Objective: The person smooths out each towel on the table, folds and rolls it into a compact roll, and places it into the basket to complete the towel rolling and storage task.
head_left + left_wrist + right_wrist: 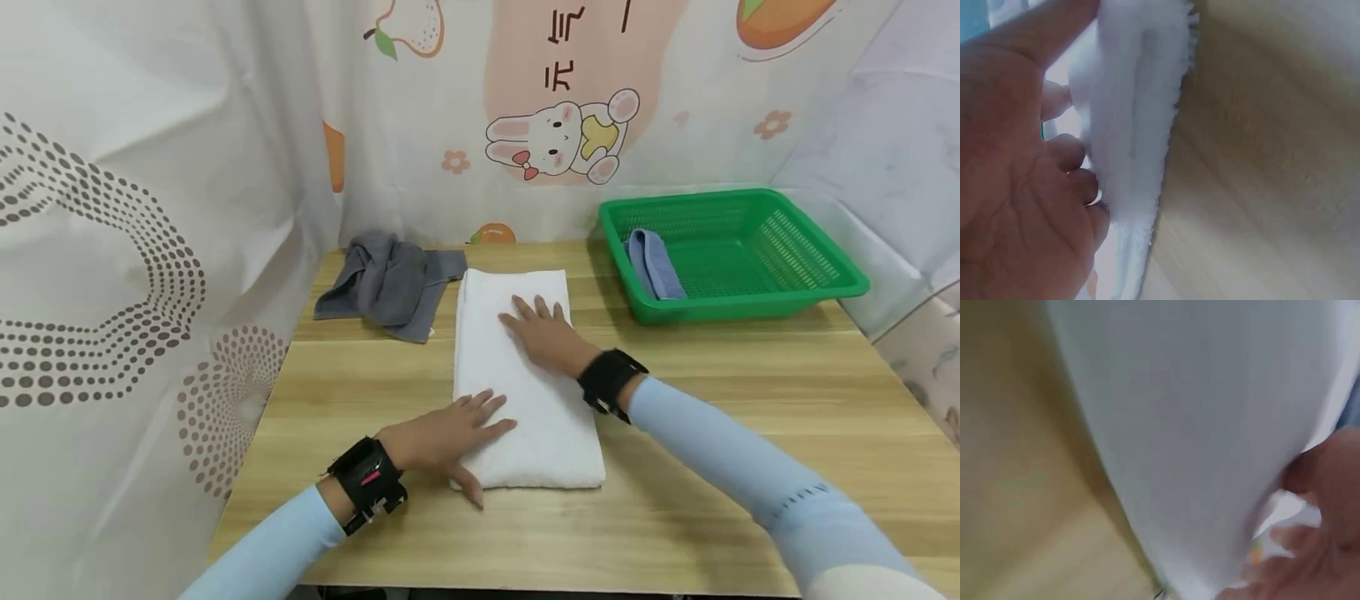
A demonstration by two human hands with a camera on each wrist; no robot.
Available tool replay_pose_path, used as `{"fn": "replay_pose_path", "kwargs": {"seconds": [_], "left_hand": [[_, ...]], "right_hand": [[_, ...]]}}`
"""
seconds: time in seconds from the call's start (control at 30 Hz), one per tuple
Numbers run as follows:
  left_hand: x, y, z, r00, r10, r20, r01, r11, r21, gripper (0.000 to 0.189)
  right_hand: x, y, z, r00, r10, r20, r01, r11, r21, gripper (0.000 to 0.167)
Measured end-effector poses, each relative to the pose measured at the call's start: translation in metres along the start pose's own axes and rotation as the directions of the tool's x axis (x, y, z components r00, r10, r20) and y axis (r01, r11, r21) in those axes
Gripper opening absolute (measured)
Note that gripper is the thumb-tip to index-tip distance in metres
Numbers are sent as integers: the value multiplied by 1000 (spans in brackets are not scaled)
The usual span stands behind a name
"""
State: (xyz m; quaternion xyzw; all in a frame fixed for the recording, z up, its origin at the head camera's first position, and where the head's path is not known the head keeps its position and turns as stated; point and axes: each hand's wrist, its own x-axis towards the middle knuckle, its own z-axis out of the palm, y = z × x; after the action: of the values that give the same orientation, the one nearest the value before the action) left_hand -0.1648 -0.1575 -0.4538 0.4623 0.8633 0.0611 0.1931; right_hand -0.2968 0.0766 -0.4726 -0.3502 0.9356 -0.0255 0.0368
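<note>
A white towel (536,442), folded into a long rectangle, lies flat on the wooden table. My left hand (442,433) rests with spread fingers on its near left part, the thumb at the near left corner. In the left wrist view the towel's layered edge (1135,125) shows beside the palm and fingertips. Farther up the towel, my right hand (547,337) lies on its upper right part with fingers extended. The right wrist view shows the towel's side (1197,425) and the right fingers (1291,537) against its top, blurred.
A crumpled grey towel (390,283) lies at the back left, its corner close to the white towel. At the back right stands a green basket (757,308) with a folded blue-grey cloth (656,262) inside. A printed curtain (420,167) hangs behind the table (705,367).
</note>
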Motion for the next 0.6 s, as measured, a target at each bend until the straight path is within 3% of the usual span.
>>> {"fn": "replay_pose_path", "kwargs": {"seconds": [0.1, 0.23, 0.33, 0.4, 0.5, 0.6], "left_hand": [[-5, 3, 4, 999, 11, -30, -11, 1000, 6, 112], [-14, 8, 5, 990, 15, -141, -17, 1000, -14, 85], [-20, 11, 9, 973, 59, -222, -58, 998, 10, 55], [-24, 12, 14, 966, 76, -246, -76, 997, 9, 43], [-30, 14, 22, 960, 78, -270, -85, 996, -13, 33], [-31, 16, 29, 953, 62, -296, -77, 996, -42, 28]], "right_hand": [[-37, -13, -1, 982, -105, -157, 105, 994, -12, 42], [-106, -31, -4, 921, -266, -285, 283, 959, 18, 22], [-152, -37, -1, 873, -386, -299, 407, 913, 9, 24], [-174, -39, 4, 853, -439, -283, 458, 889, 2, 26], [-192, -40, 10, 840, -480, -253, 481, 874, -62, 18], [-199, -37, 15, 826, -507, -244, 478, 861, -170, 42]]}}
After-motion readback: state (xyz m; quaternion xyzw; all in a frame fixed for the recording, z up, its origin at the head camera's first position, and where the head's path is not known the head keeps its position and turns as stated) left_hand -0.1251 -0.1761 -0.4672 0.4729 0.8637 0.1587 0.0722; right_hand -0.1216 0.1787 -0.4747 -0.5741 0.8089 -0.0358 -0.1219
